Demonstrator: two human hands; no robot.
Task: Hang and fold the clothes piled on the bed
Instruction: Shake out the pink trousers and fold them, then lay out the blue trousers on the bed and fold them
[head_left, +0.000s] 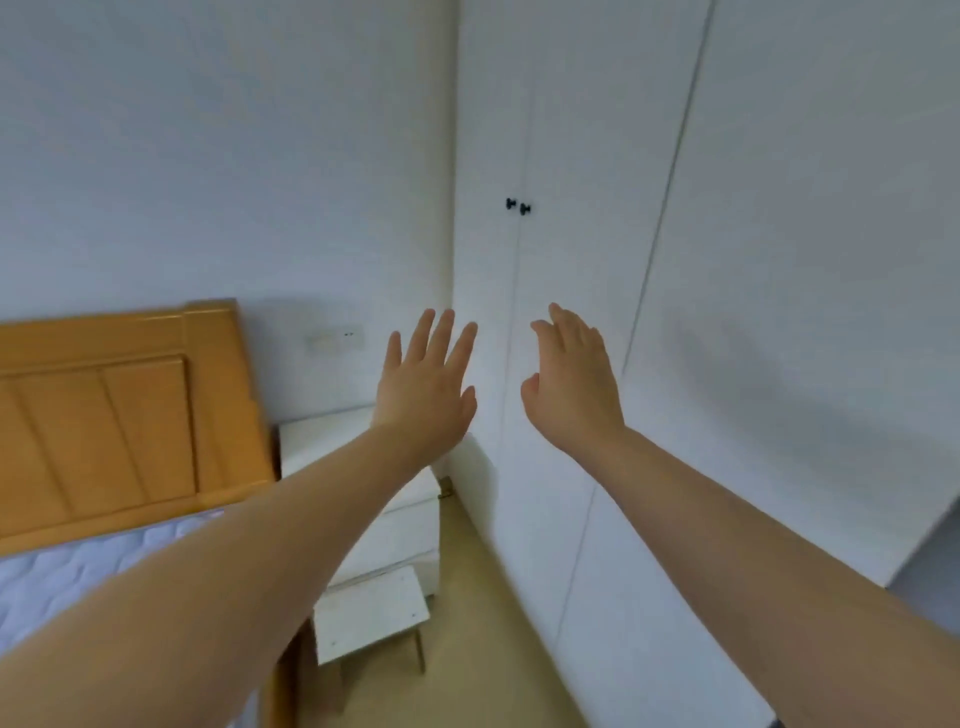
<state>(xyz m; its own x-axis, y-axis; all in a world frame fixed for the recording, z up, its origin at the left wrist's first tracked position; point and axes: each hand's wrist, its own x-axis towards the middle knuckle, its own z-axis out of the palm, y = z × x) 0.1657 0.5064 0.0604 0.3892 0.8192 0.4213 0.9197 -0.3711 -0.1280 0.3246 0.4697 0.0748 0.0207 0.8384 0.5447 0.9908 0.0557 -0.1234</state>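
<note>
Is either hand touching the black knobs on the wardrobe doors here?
Apart. The head view shows the left hand and right hand open, well below the two black knobs, with bare white wardrobe door between.

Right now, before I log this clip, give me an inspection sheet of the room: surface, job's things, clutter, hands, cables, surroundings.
Surface: mattress with quilted cover at lower left, bare where visible; most of the bed is out of frame.
Job's things: no clothes or hangers seen; wardrobe doors closed, two dark knobs side by side.
Clutter: small white stool on the floor by the bed.
Hands: left hand and right hand both raised, fingers straight, holding nothing, in front of the wardrobe.
Cables: nothing seen.
Surroundings: wooden headboard, white nightstand, wall socket, beige floor.
</note>
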